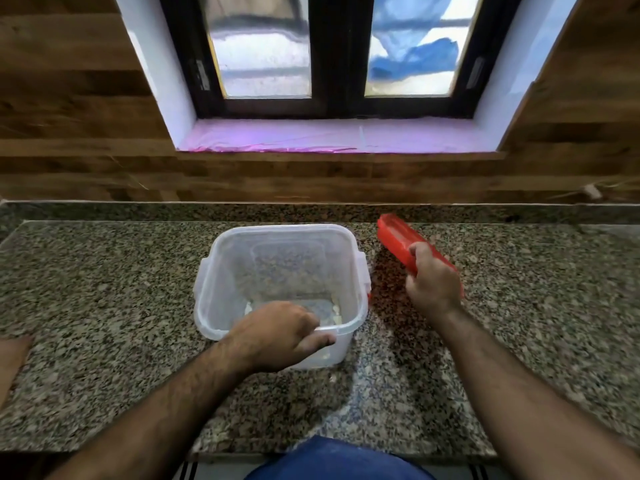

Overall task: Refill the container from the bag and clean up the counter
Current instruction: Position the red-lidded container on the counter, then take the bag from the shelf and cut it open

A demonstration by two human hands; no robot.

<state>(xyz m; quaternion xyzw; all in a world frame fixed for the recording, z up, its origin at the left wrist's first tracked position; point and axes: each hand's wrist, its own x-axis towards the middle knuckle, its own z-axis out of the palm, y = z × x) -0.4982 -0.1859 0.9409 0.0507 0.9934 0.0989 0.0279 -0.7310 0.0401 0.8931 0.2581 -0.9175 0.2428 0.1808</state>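
left hand (277, 336) grips container (221, 271) rim (near side) | right hand (433, 282) holds red lid (398, 239)

A speckled granite worktop (104, 289) runs across the view, with a low granite upstand (173, 211) along its back edge. Behind it the wall is clad in brown wood-grain panels (69, 133). A dark-framed window (334, 53) with two frosted panes sits in a white recess above the middle. Blurred blue shapes (412, 57) show through the right pane. The window sill (311, 136) is covered with a pinkish film. At the far left edge of the worktop lies a brown object (10, 358), only partly in view.
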